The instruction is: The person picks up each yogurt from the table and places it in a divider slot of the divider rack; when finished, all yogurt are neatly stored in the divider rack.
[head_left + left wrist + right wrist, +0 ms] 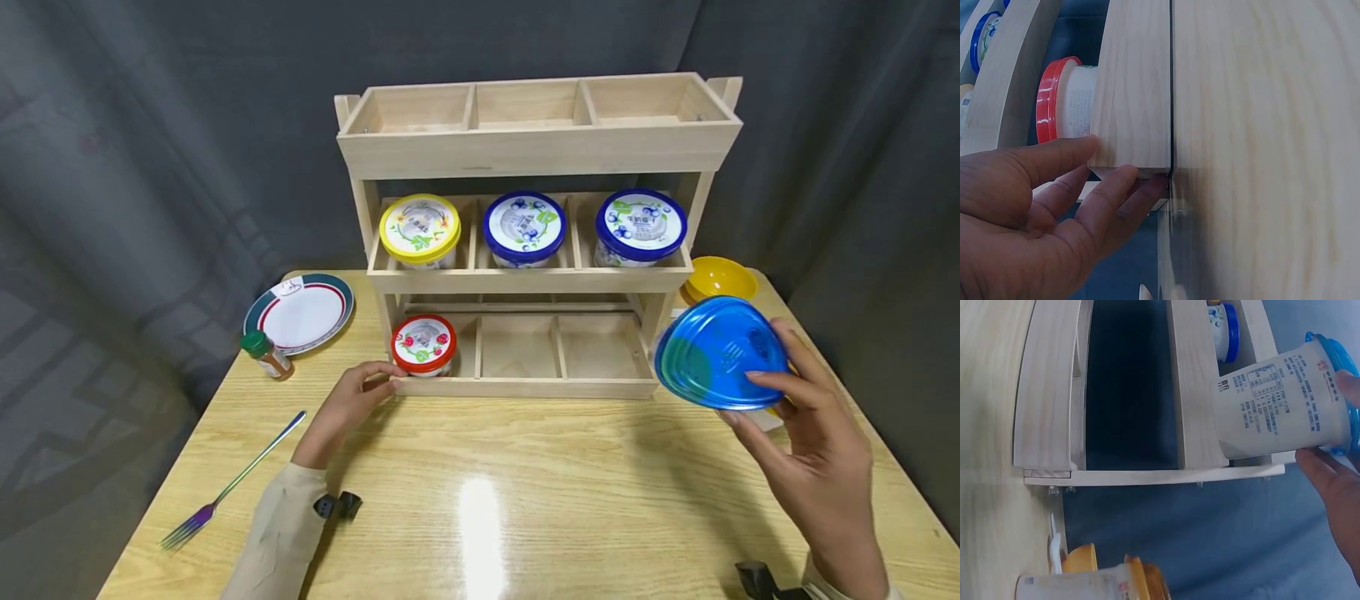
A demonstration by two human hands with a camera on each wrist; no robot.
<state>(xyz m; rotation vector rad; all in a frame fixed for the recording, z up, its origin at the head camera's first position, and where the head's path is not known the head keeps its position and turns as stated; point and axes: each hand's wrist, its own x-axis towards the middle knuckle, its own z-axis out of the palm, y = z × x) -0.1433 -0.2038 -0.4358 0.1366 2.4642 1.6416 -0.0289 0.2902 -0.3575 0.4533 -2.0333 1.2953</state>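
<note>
My left hand (pixel 351 406) grips the lower left corner of a three-tier wooden rack (pixel 525 389), its fingertips on the end of the bottom front board. Beside those fingertips a red-lidded tub (pixel 424 343) sits in the bottom left compartment. My right hand (pixel 821 454) holds a white printed tub (pixel 1282 403) by its clear blue lid (pixel 720 354), raised at the rack's right side. The lid faces the head camera, and the tub's body shows only in the right wrist view. On the middle tier stand a yellow-lidded tub (pixel 420 229) and two blue-lidded tubs (pixel 523 227).
A rimmed plate (pixel 303 315), a green-capped spice jar (pixel 267 356) and a shiny fork (pixel 232 483) lie at left. Behind my right hand is a yellow bowl (pixel 720 277). An orange-lidded tub (pixel 1091 584) and a white utensil (pixel 1055 550) show low in the right wrist view.
</note>
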